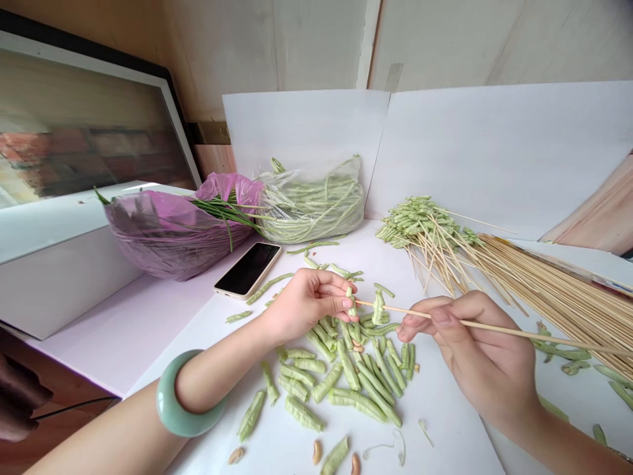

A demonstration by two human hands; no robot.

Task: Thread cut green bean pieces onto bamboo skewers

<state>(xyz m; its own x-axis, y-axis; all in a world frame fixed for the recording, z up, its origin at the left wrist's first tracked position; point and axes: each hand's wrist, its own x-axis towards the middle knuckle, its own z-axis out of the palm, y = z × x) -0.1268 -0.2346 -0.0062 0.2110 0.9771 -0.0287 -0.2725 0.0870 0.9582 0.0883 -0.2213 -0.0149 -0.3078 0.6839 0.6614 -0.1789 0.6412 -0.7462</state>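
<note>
"What is the left hand point(301, 305) doing, over to the right of the phone point(248, 269)?"

"Its thumb and fingers are pinched on a bean piece point(351, 301) at the tip of a wooden skewer point(404, 311); a jade-green bangle point(182, 396) circles that wrist."

"And the right hand point(487, 359)?"

"Farther right of the phone; thumb and fingers are closed on the skewer, whose long end runs out past the hand; a second bean piece point(378, 307) sits on the stick between the two hands, apart from the first."

"What lies below them?"

"Loose bean pods point(366, 404), cut short and scattered on a white sheet point(440, 422), to the right of the phone and nearer the person; a few tan seeds point(317, 452) lie at the near side of them; the sheet is on the desk point(113, 316)."

"And beyond?"

"A purple plastic bag point(173, 231) with green stalks point(220, 210) poking out, left of the phone and farther back; a clear plastic bag point(311, 204) of long beans, behind the phone and to its right; well to the right of the phone, a heap of loaded skewers point(420, 224), packed with bean pieces; beside it, a spread of bare skewers point(558, 290), reaching still farther right."
</note>
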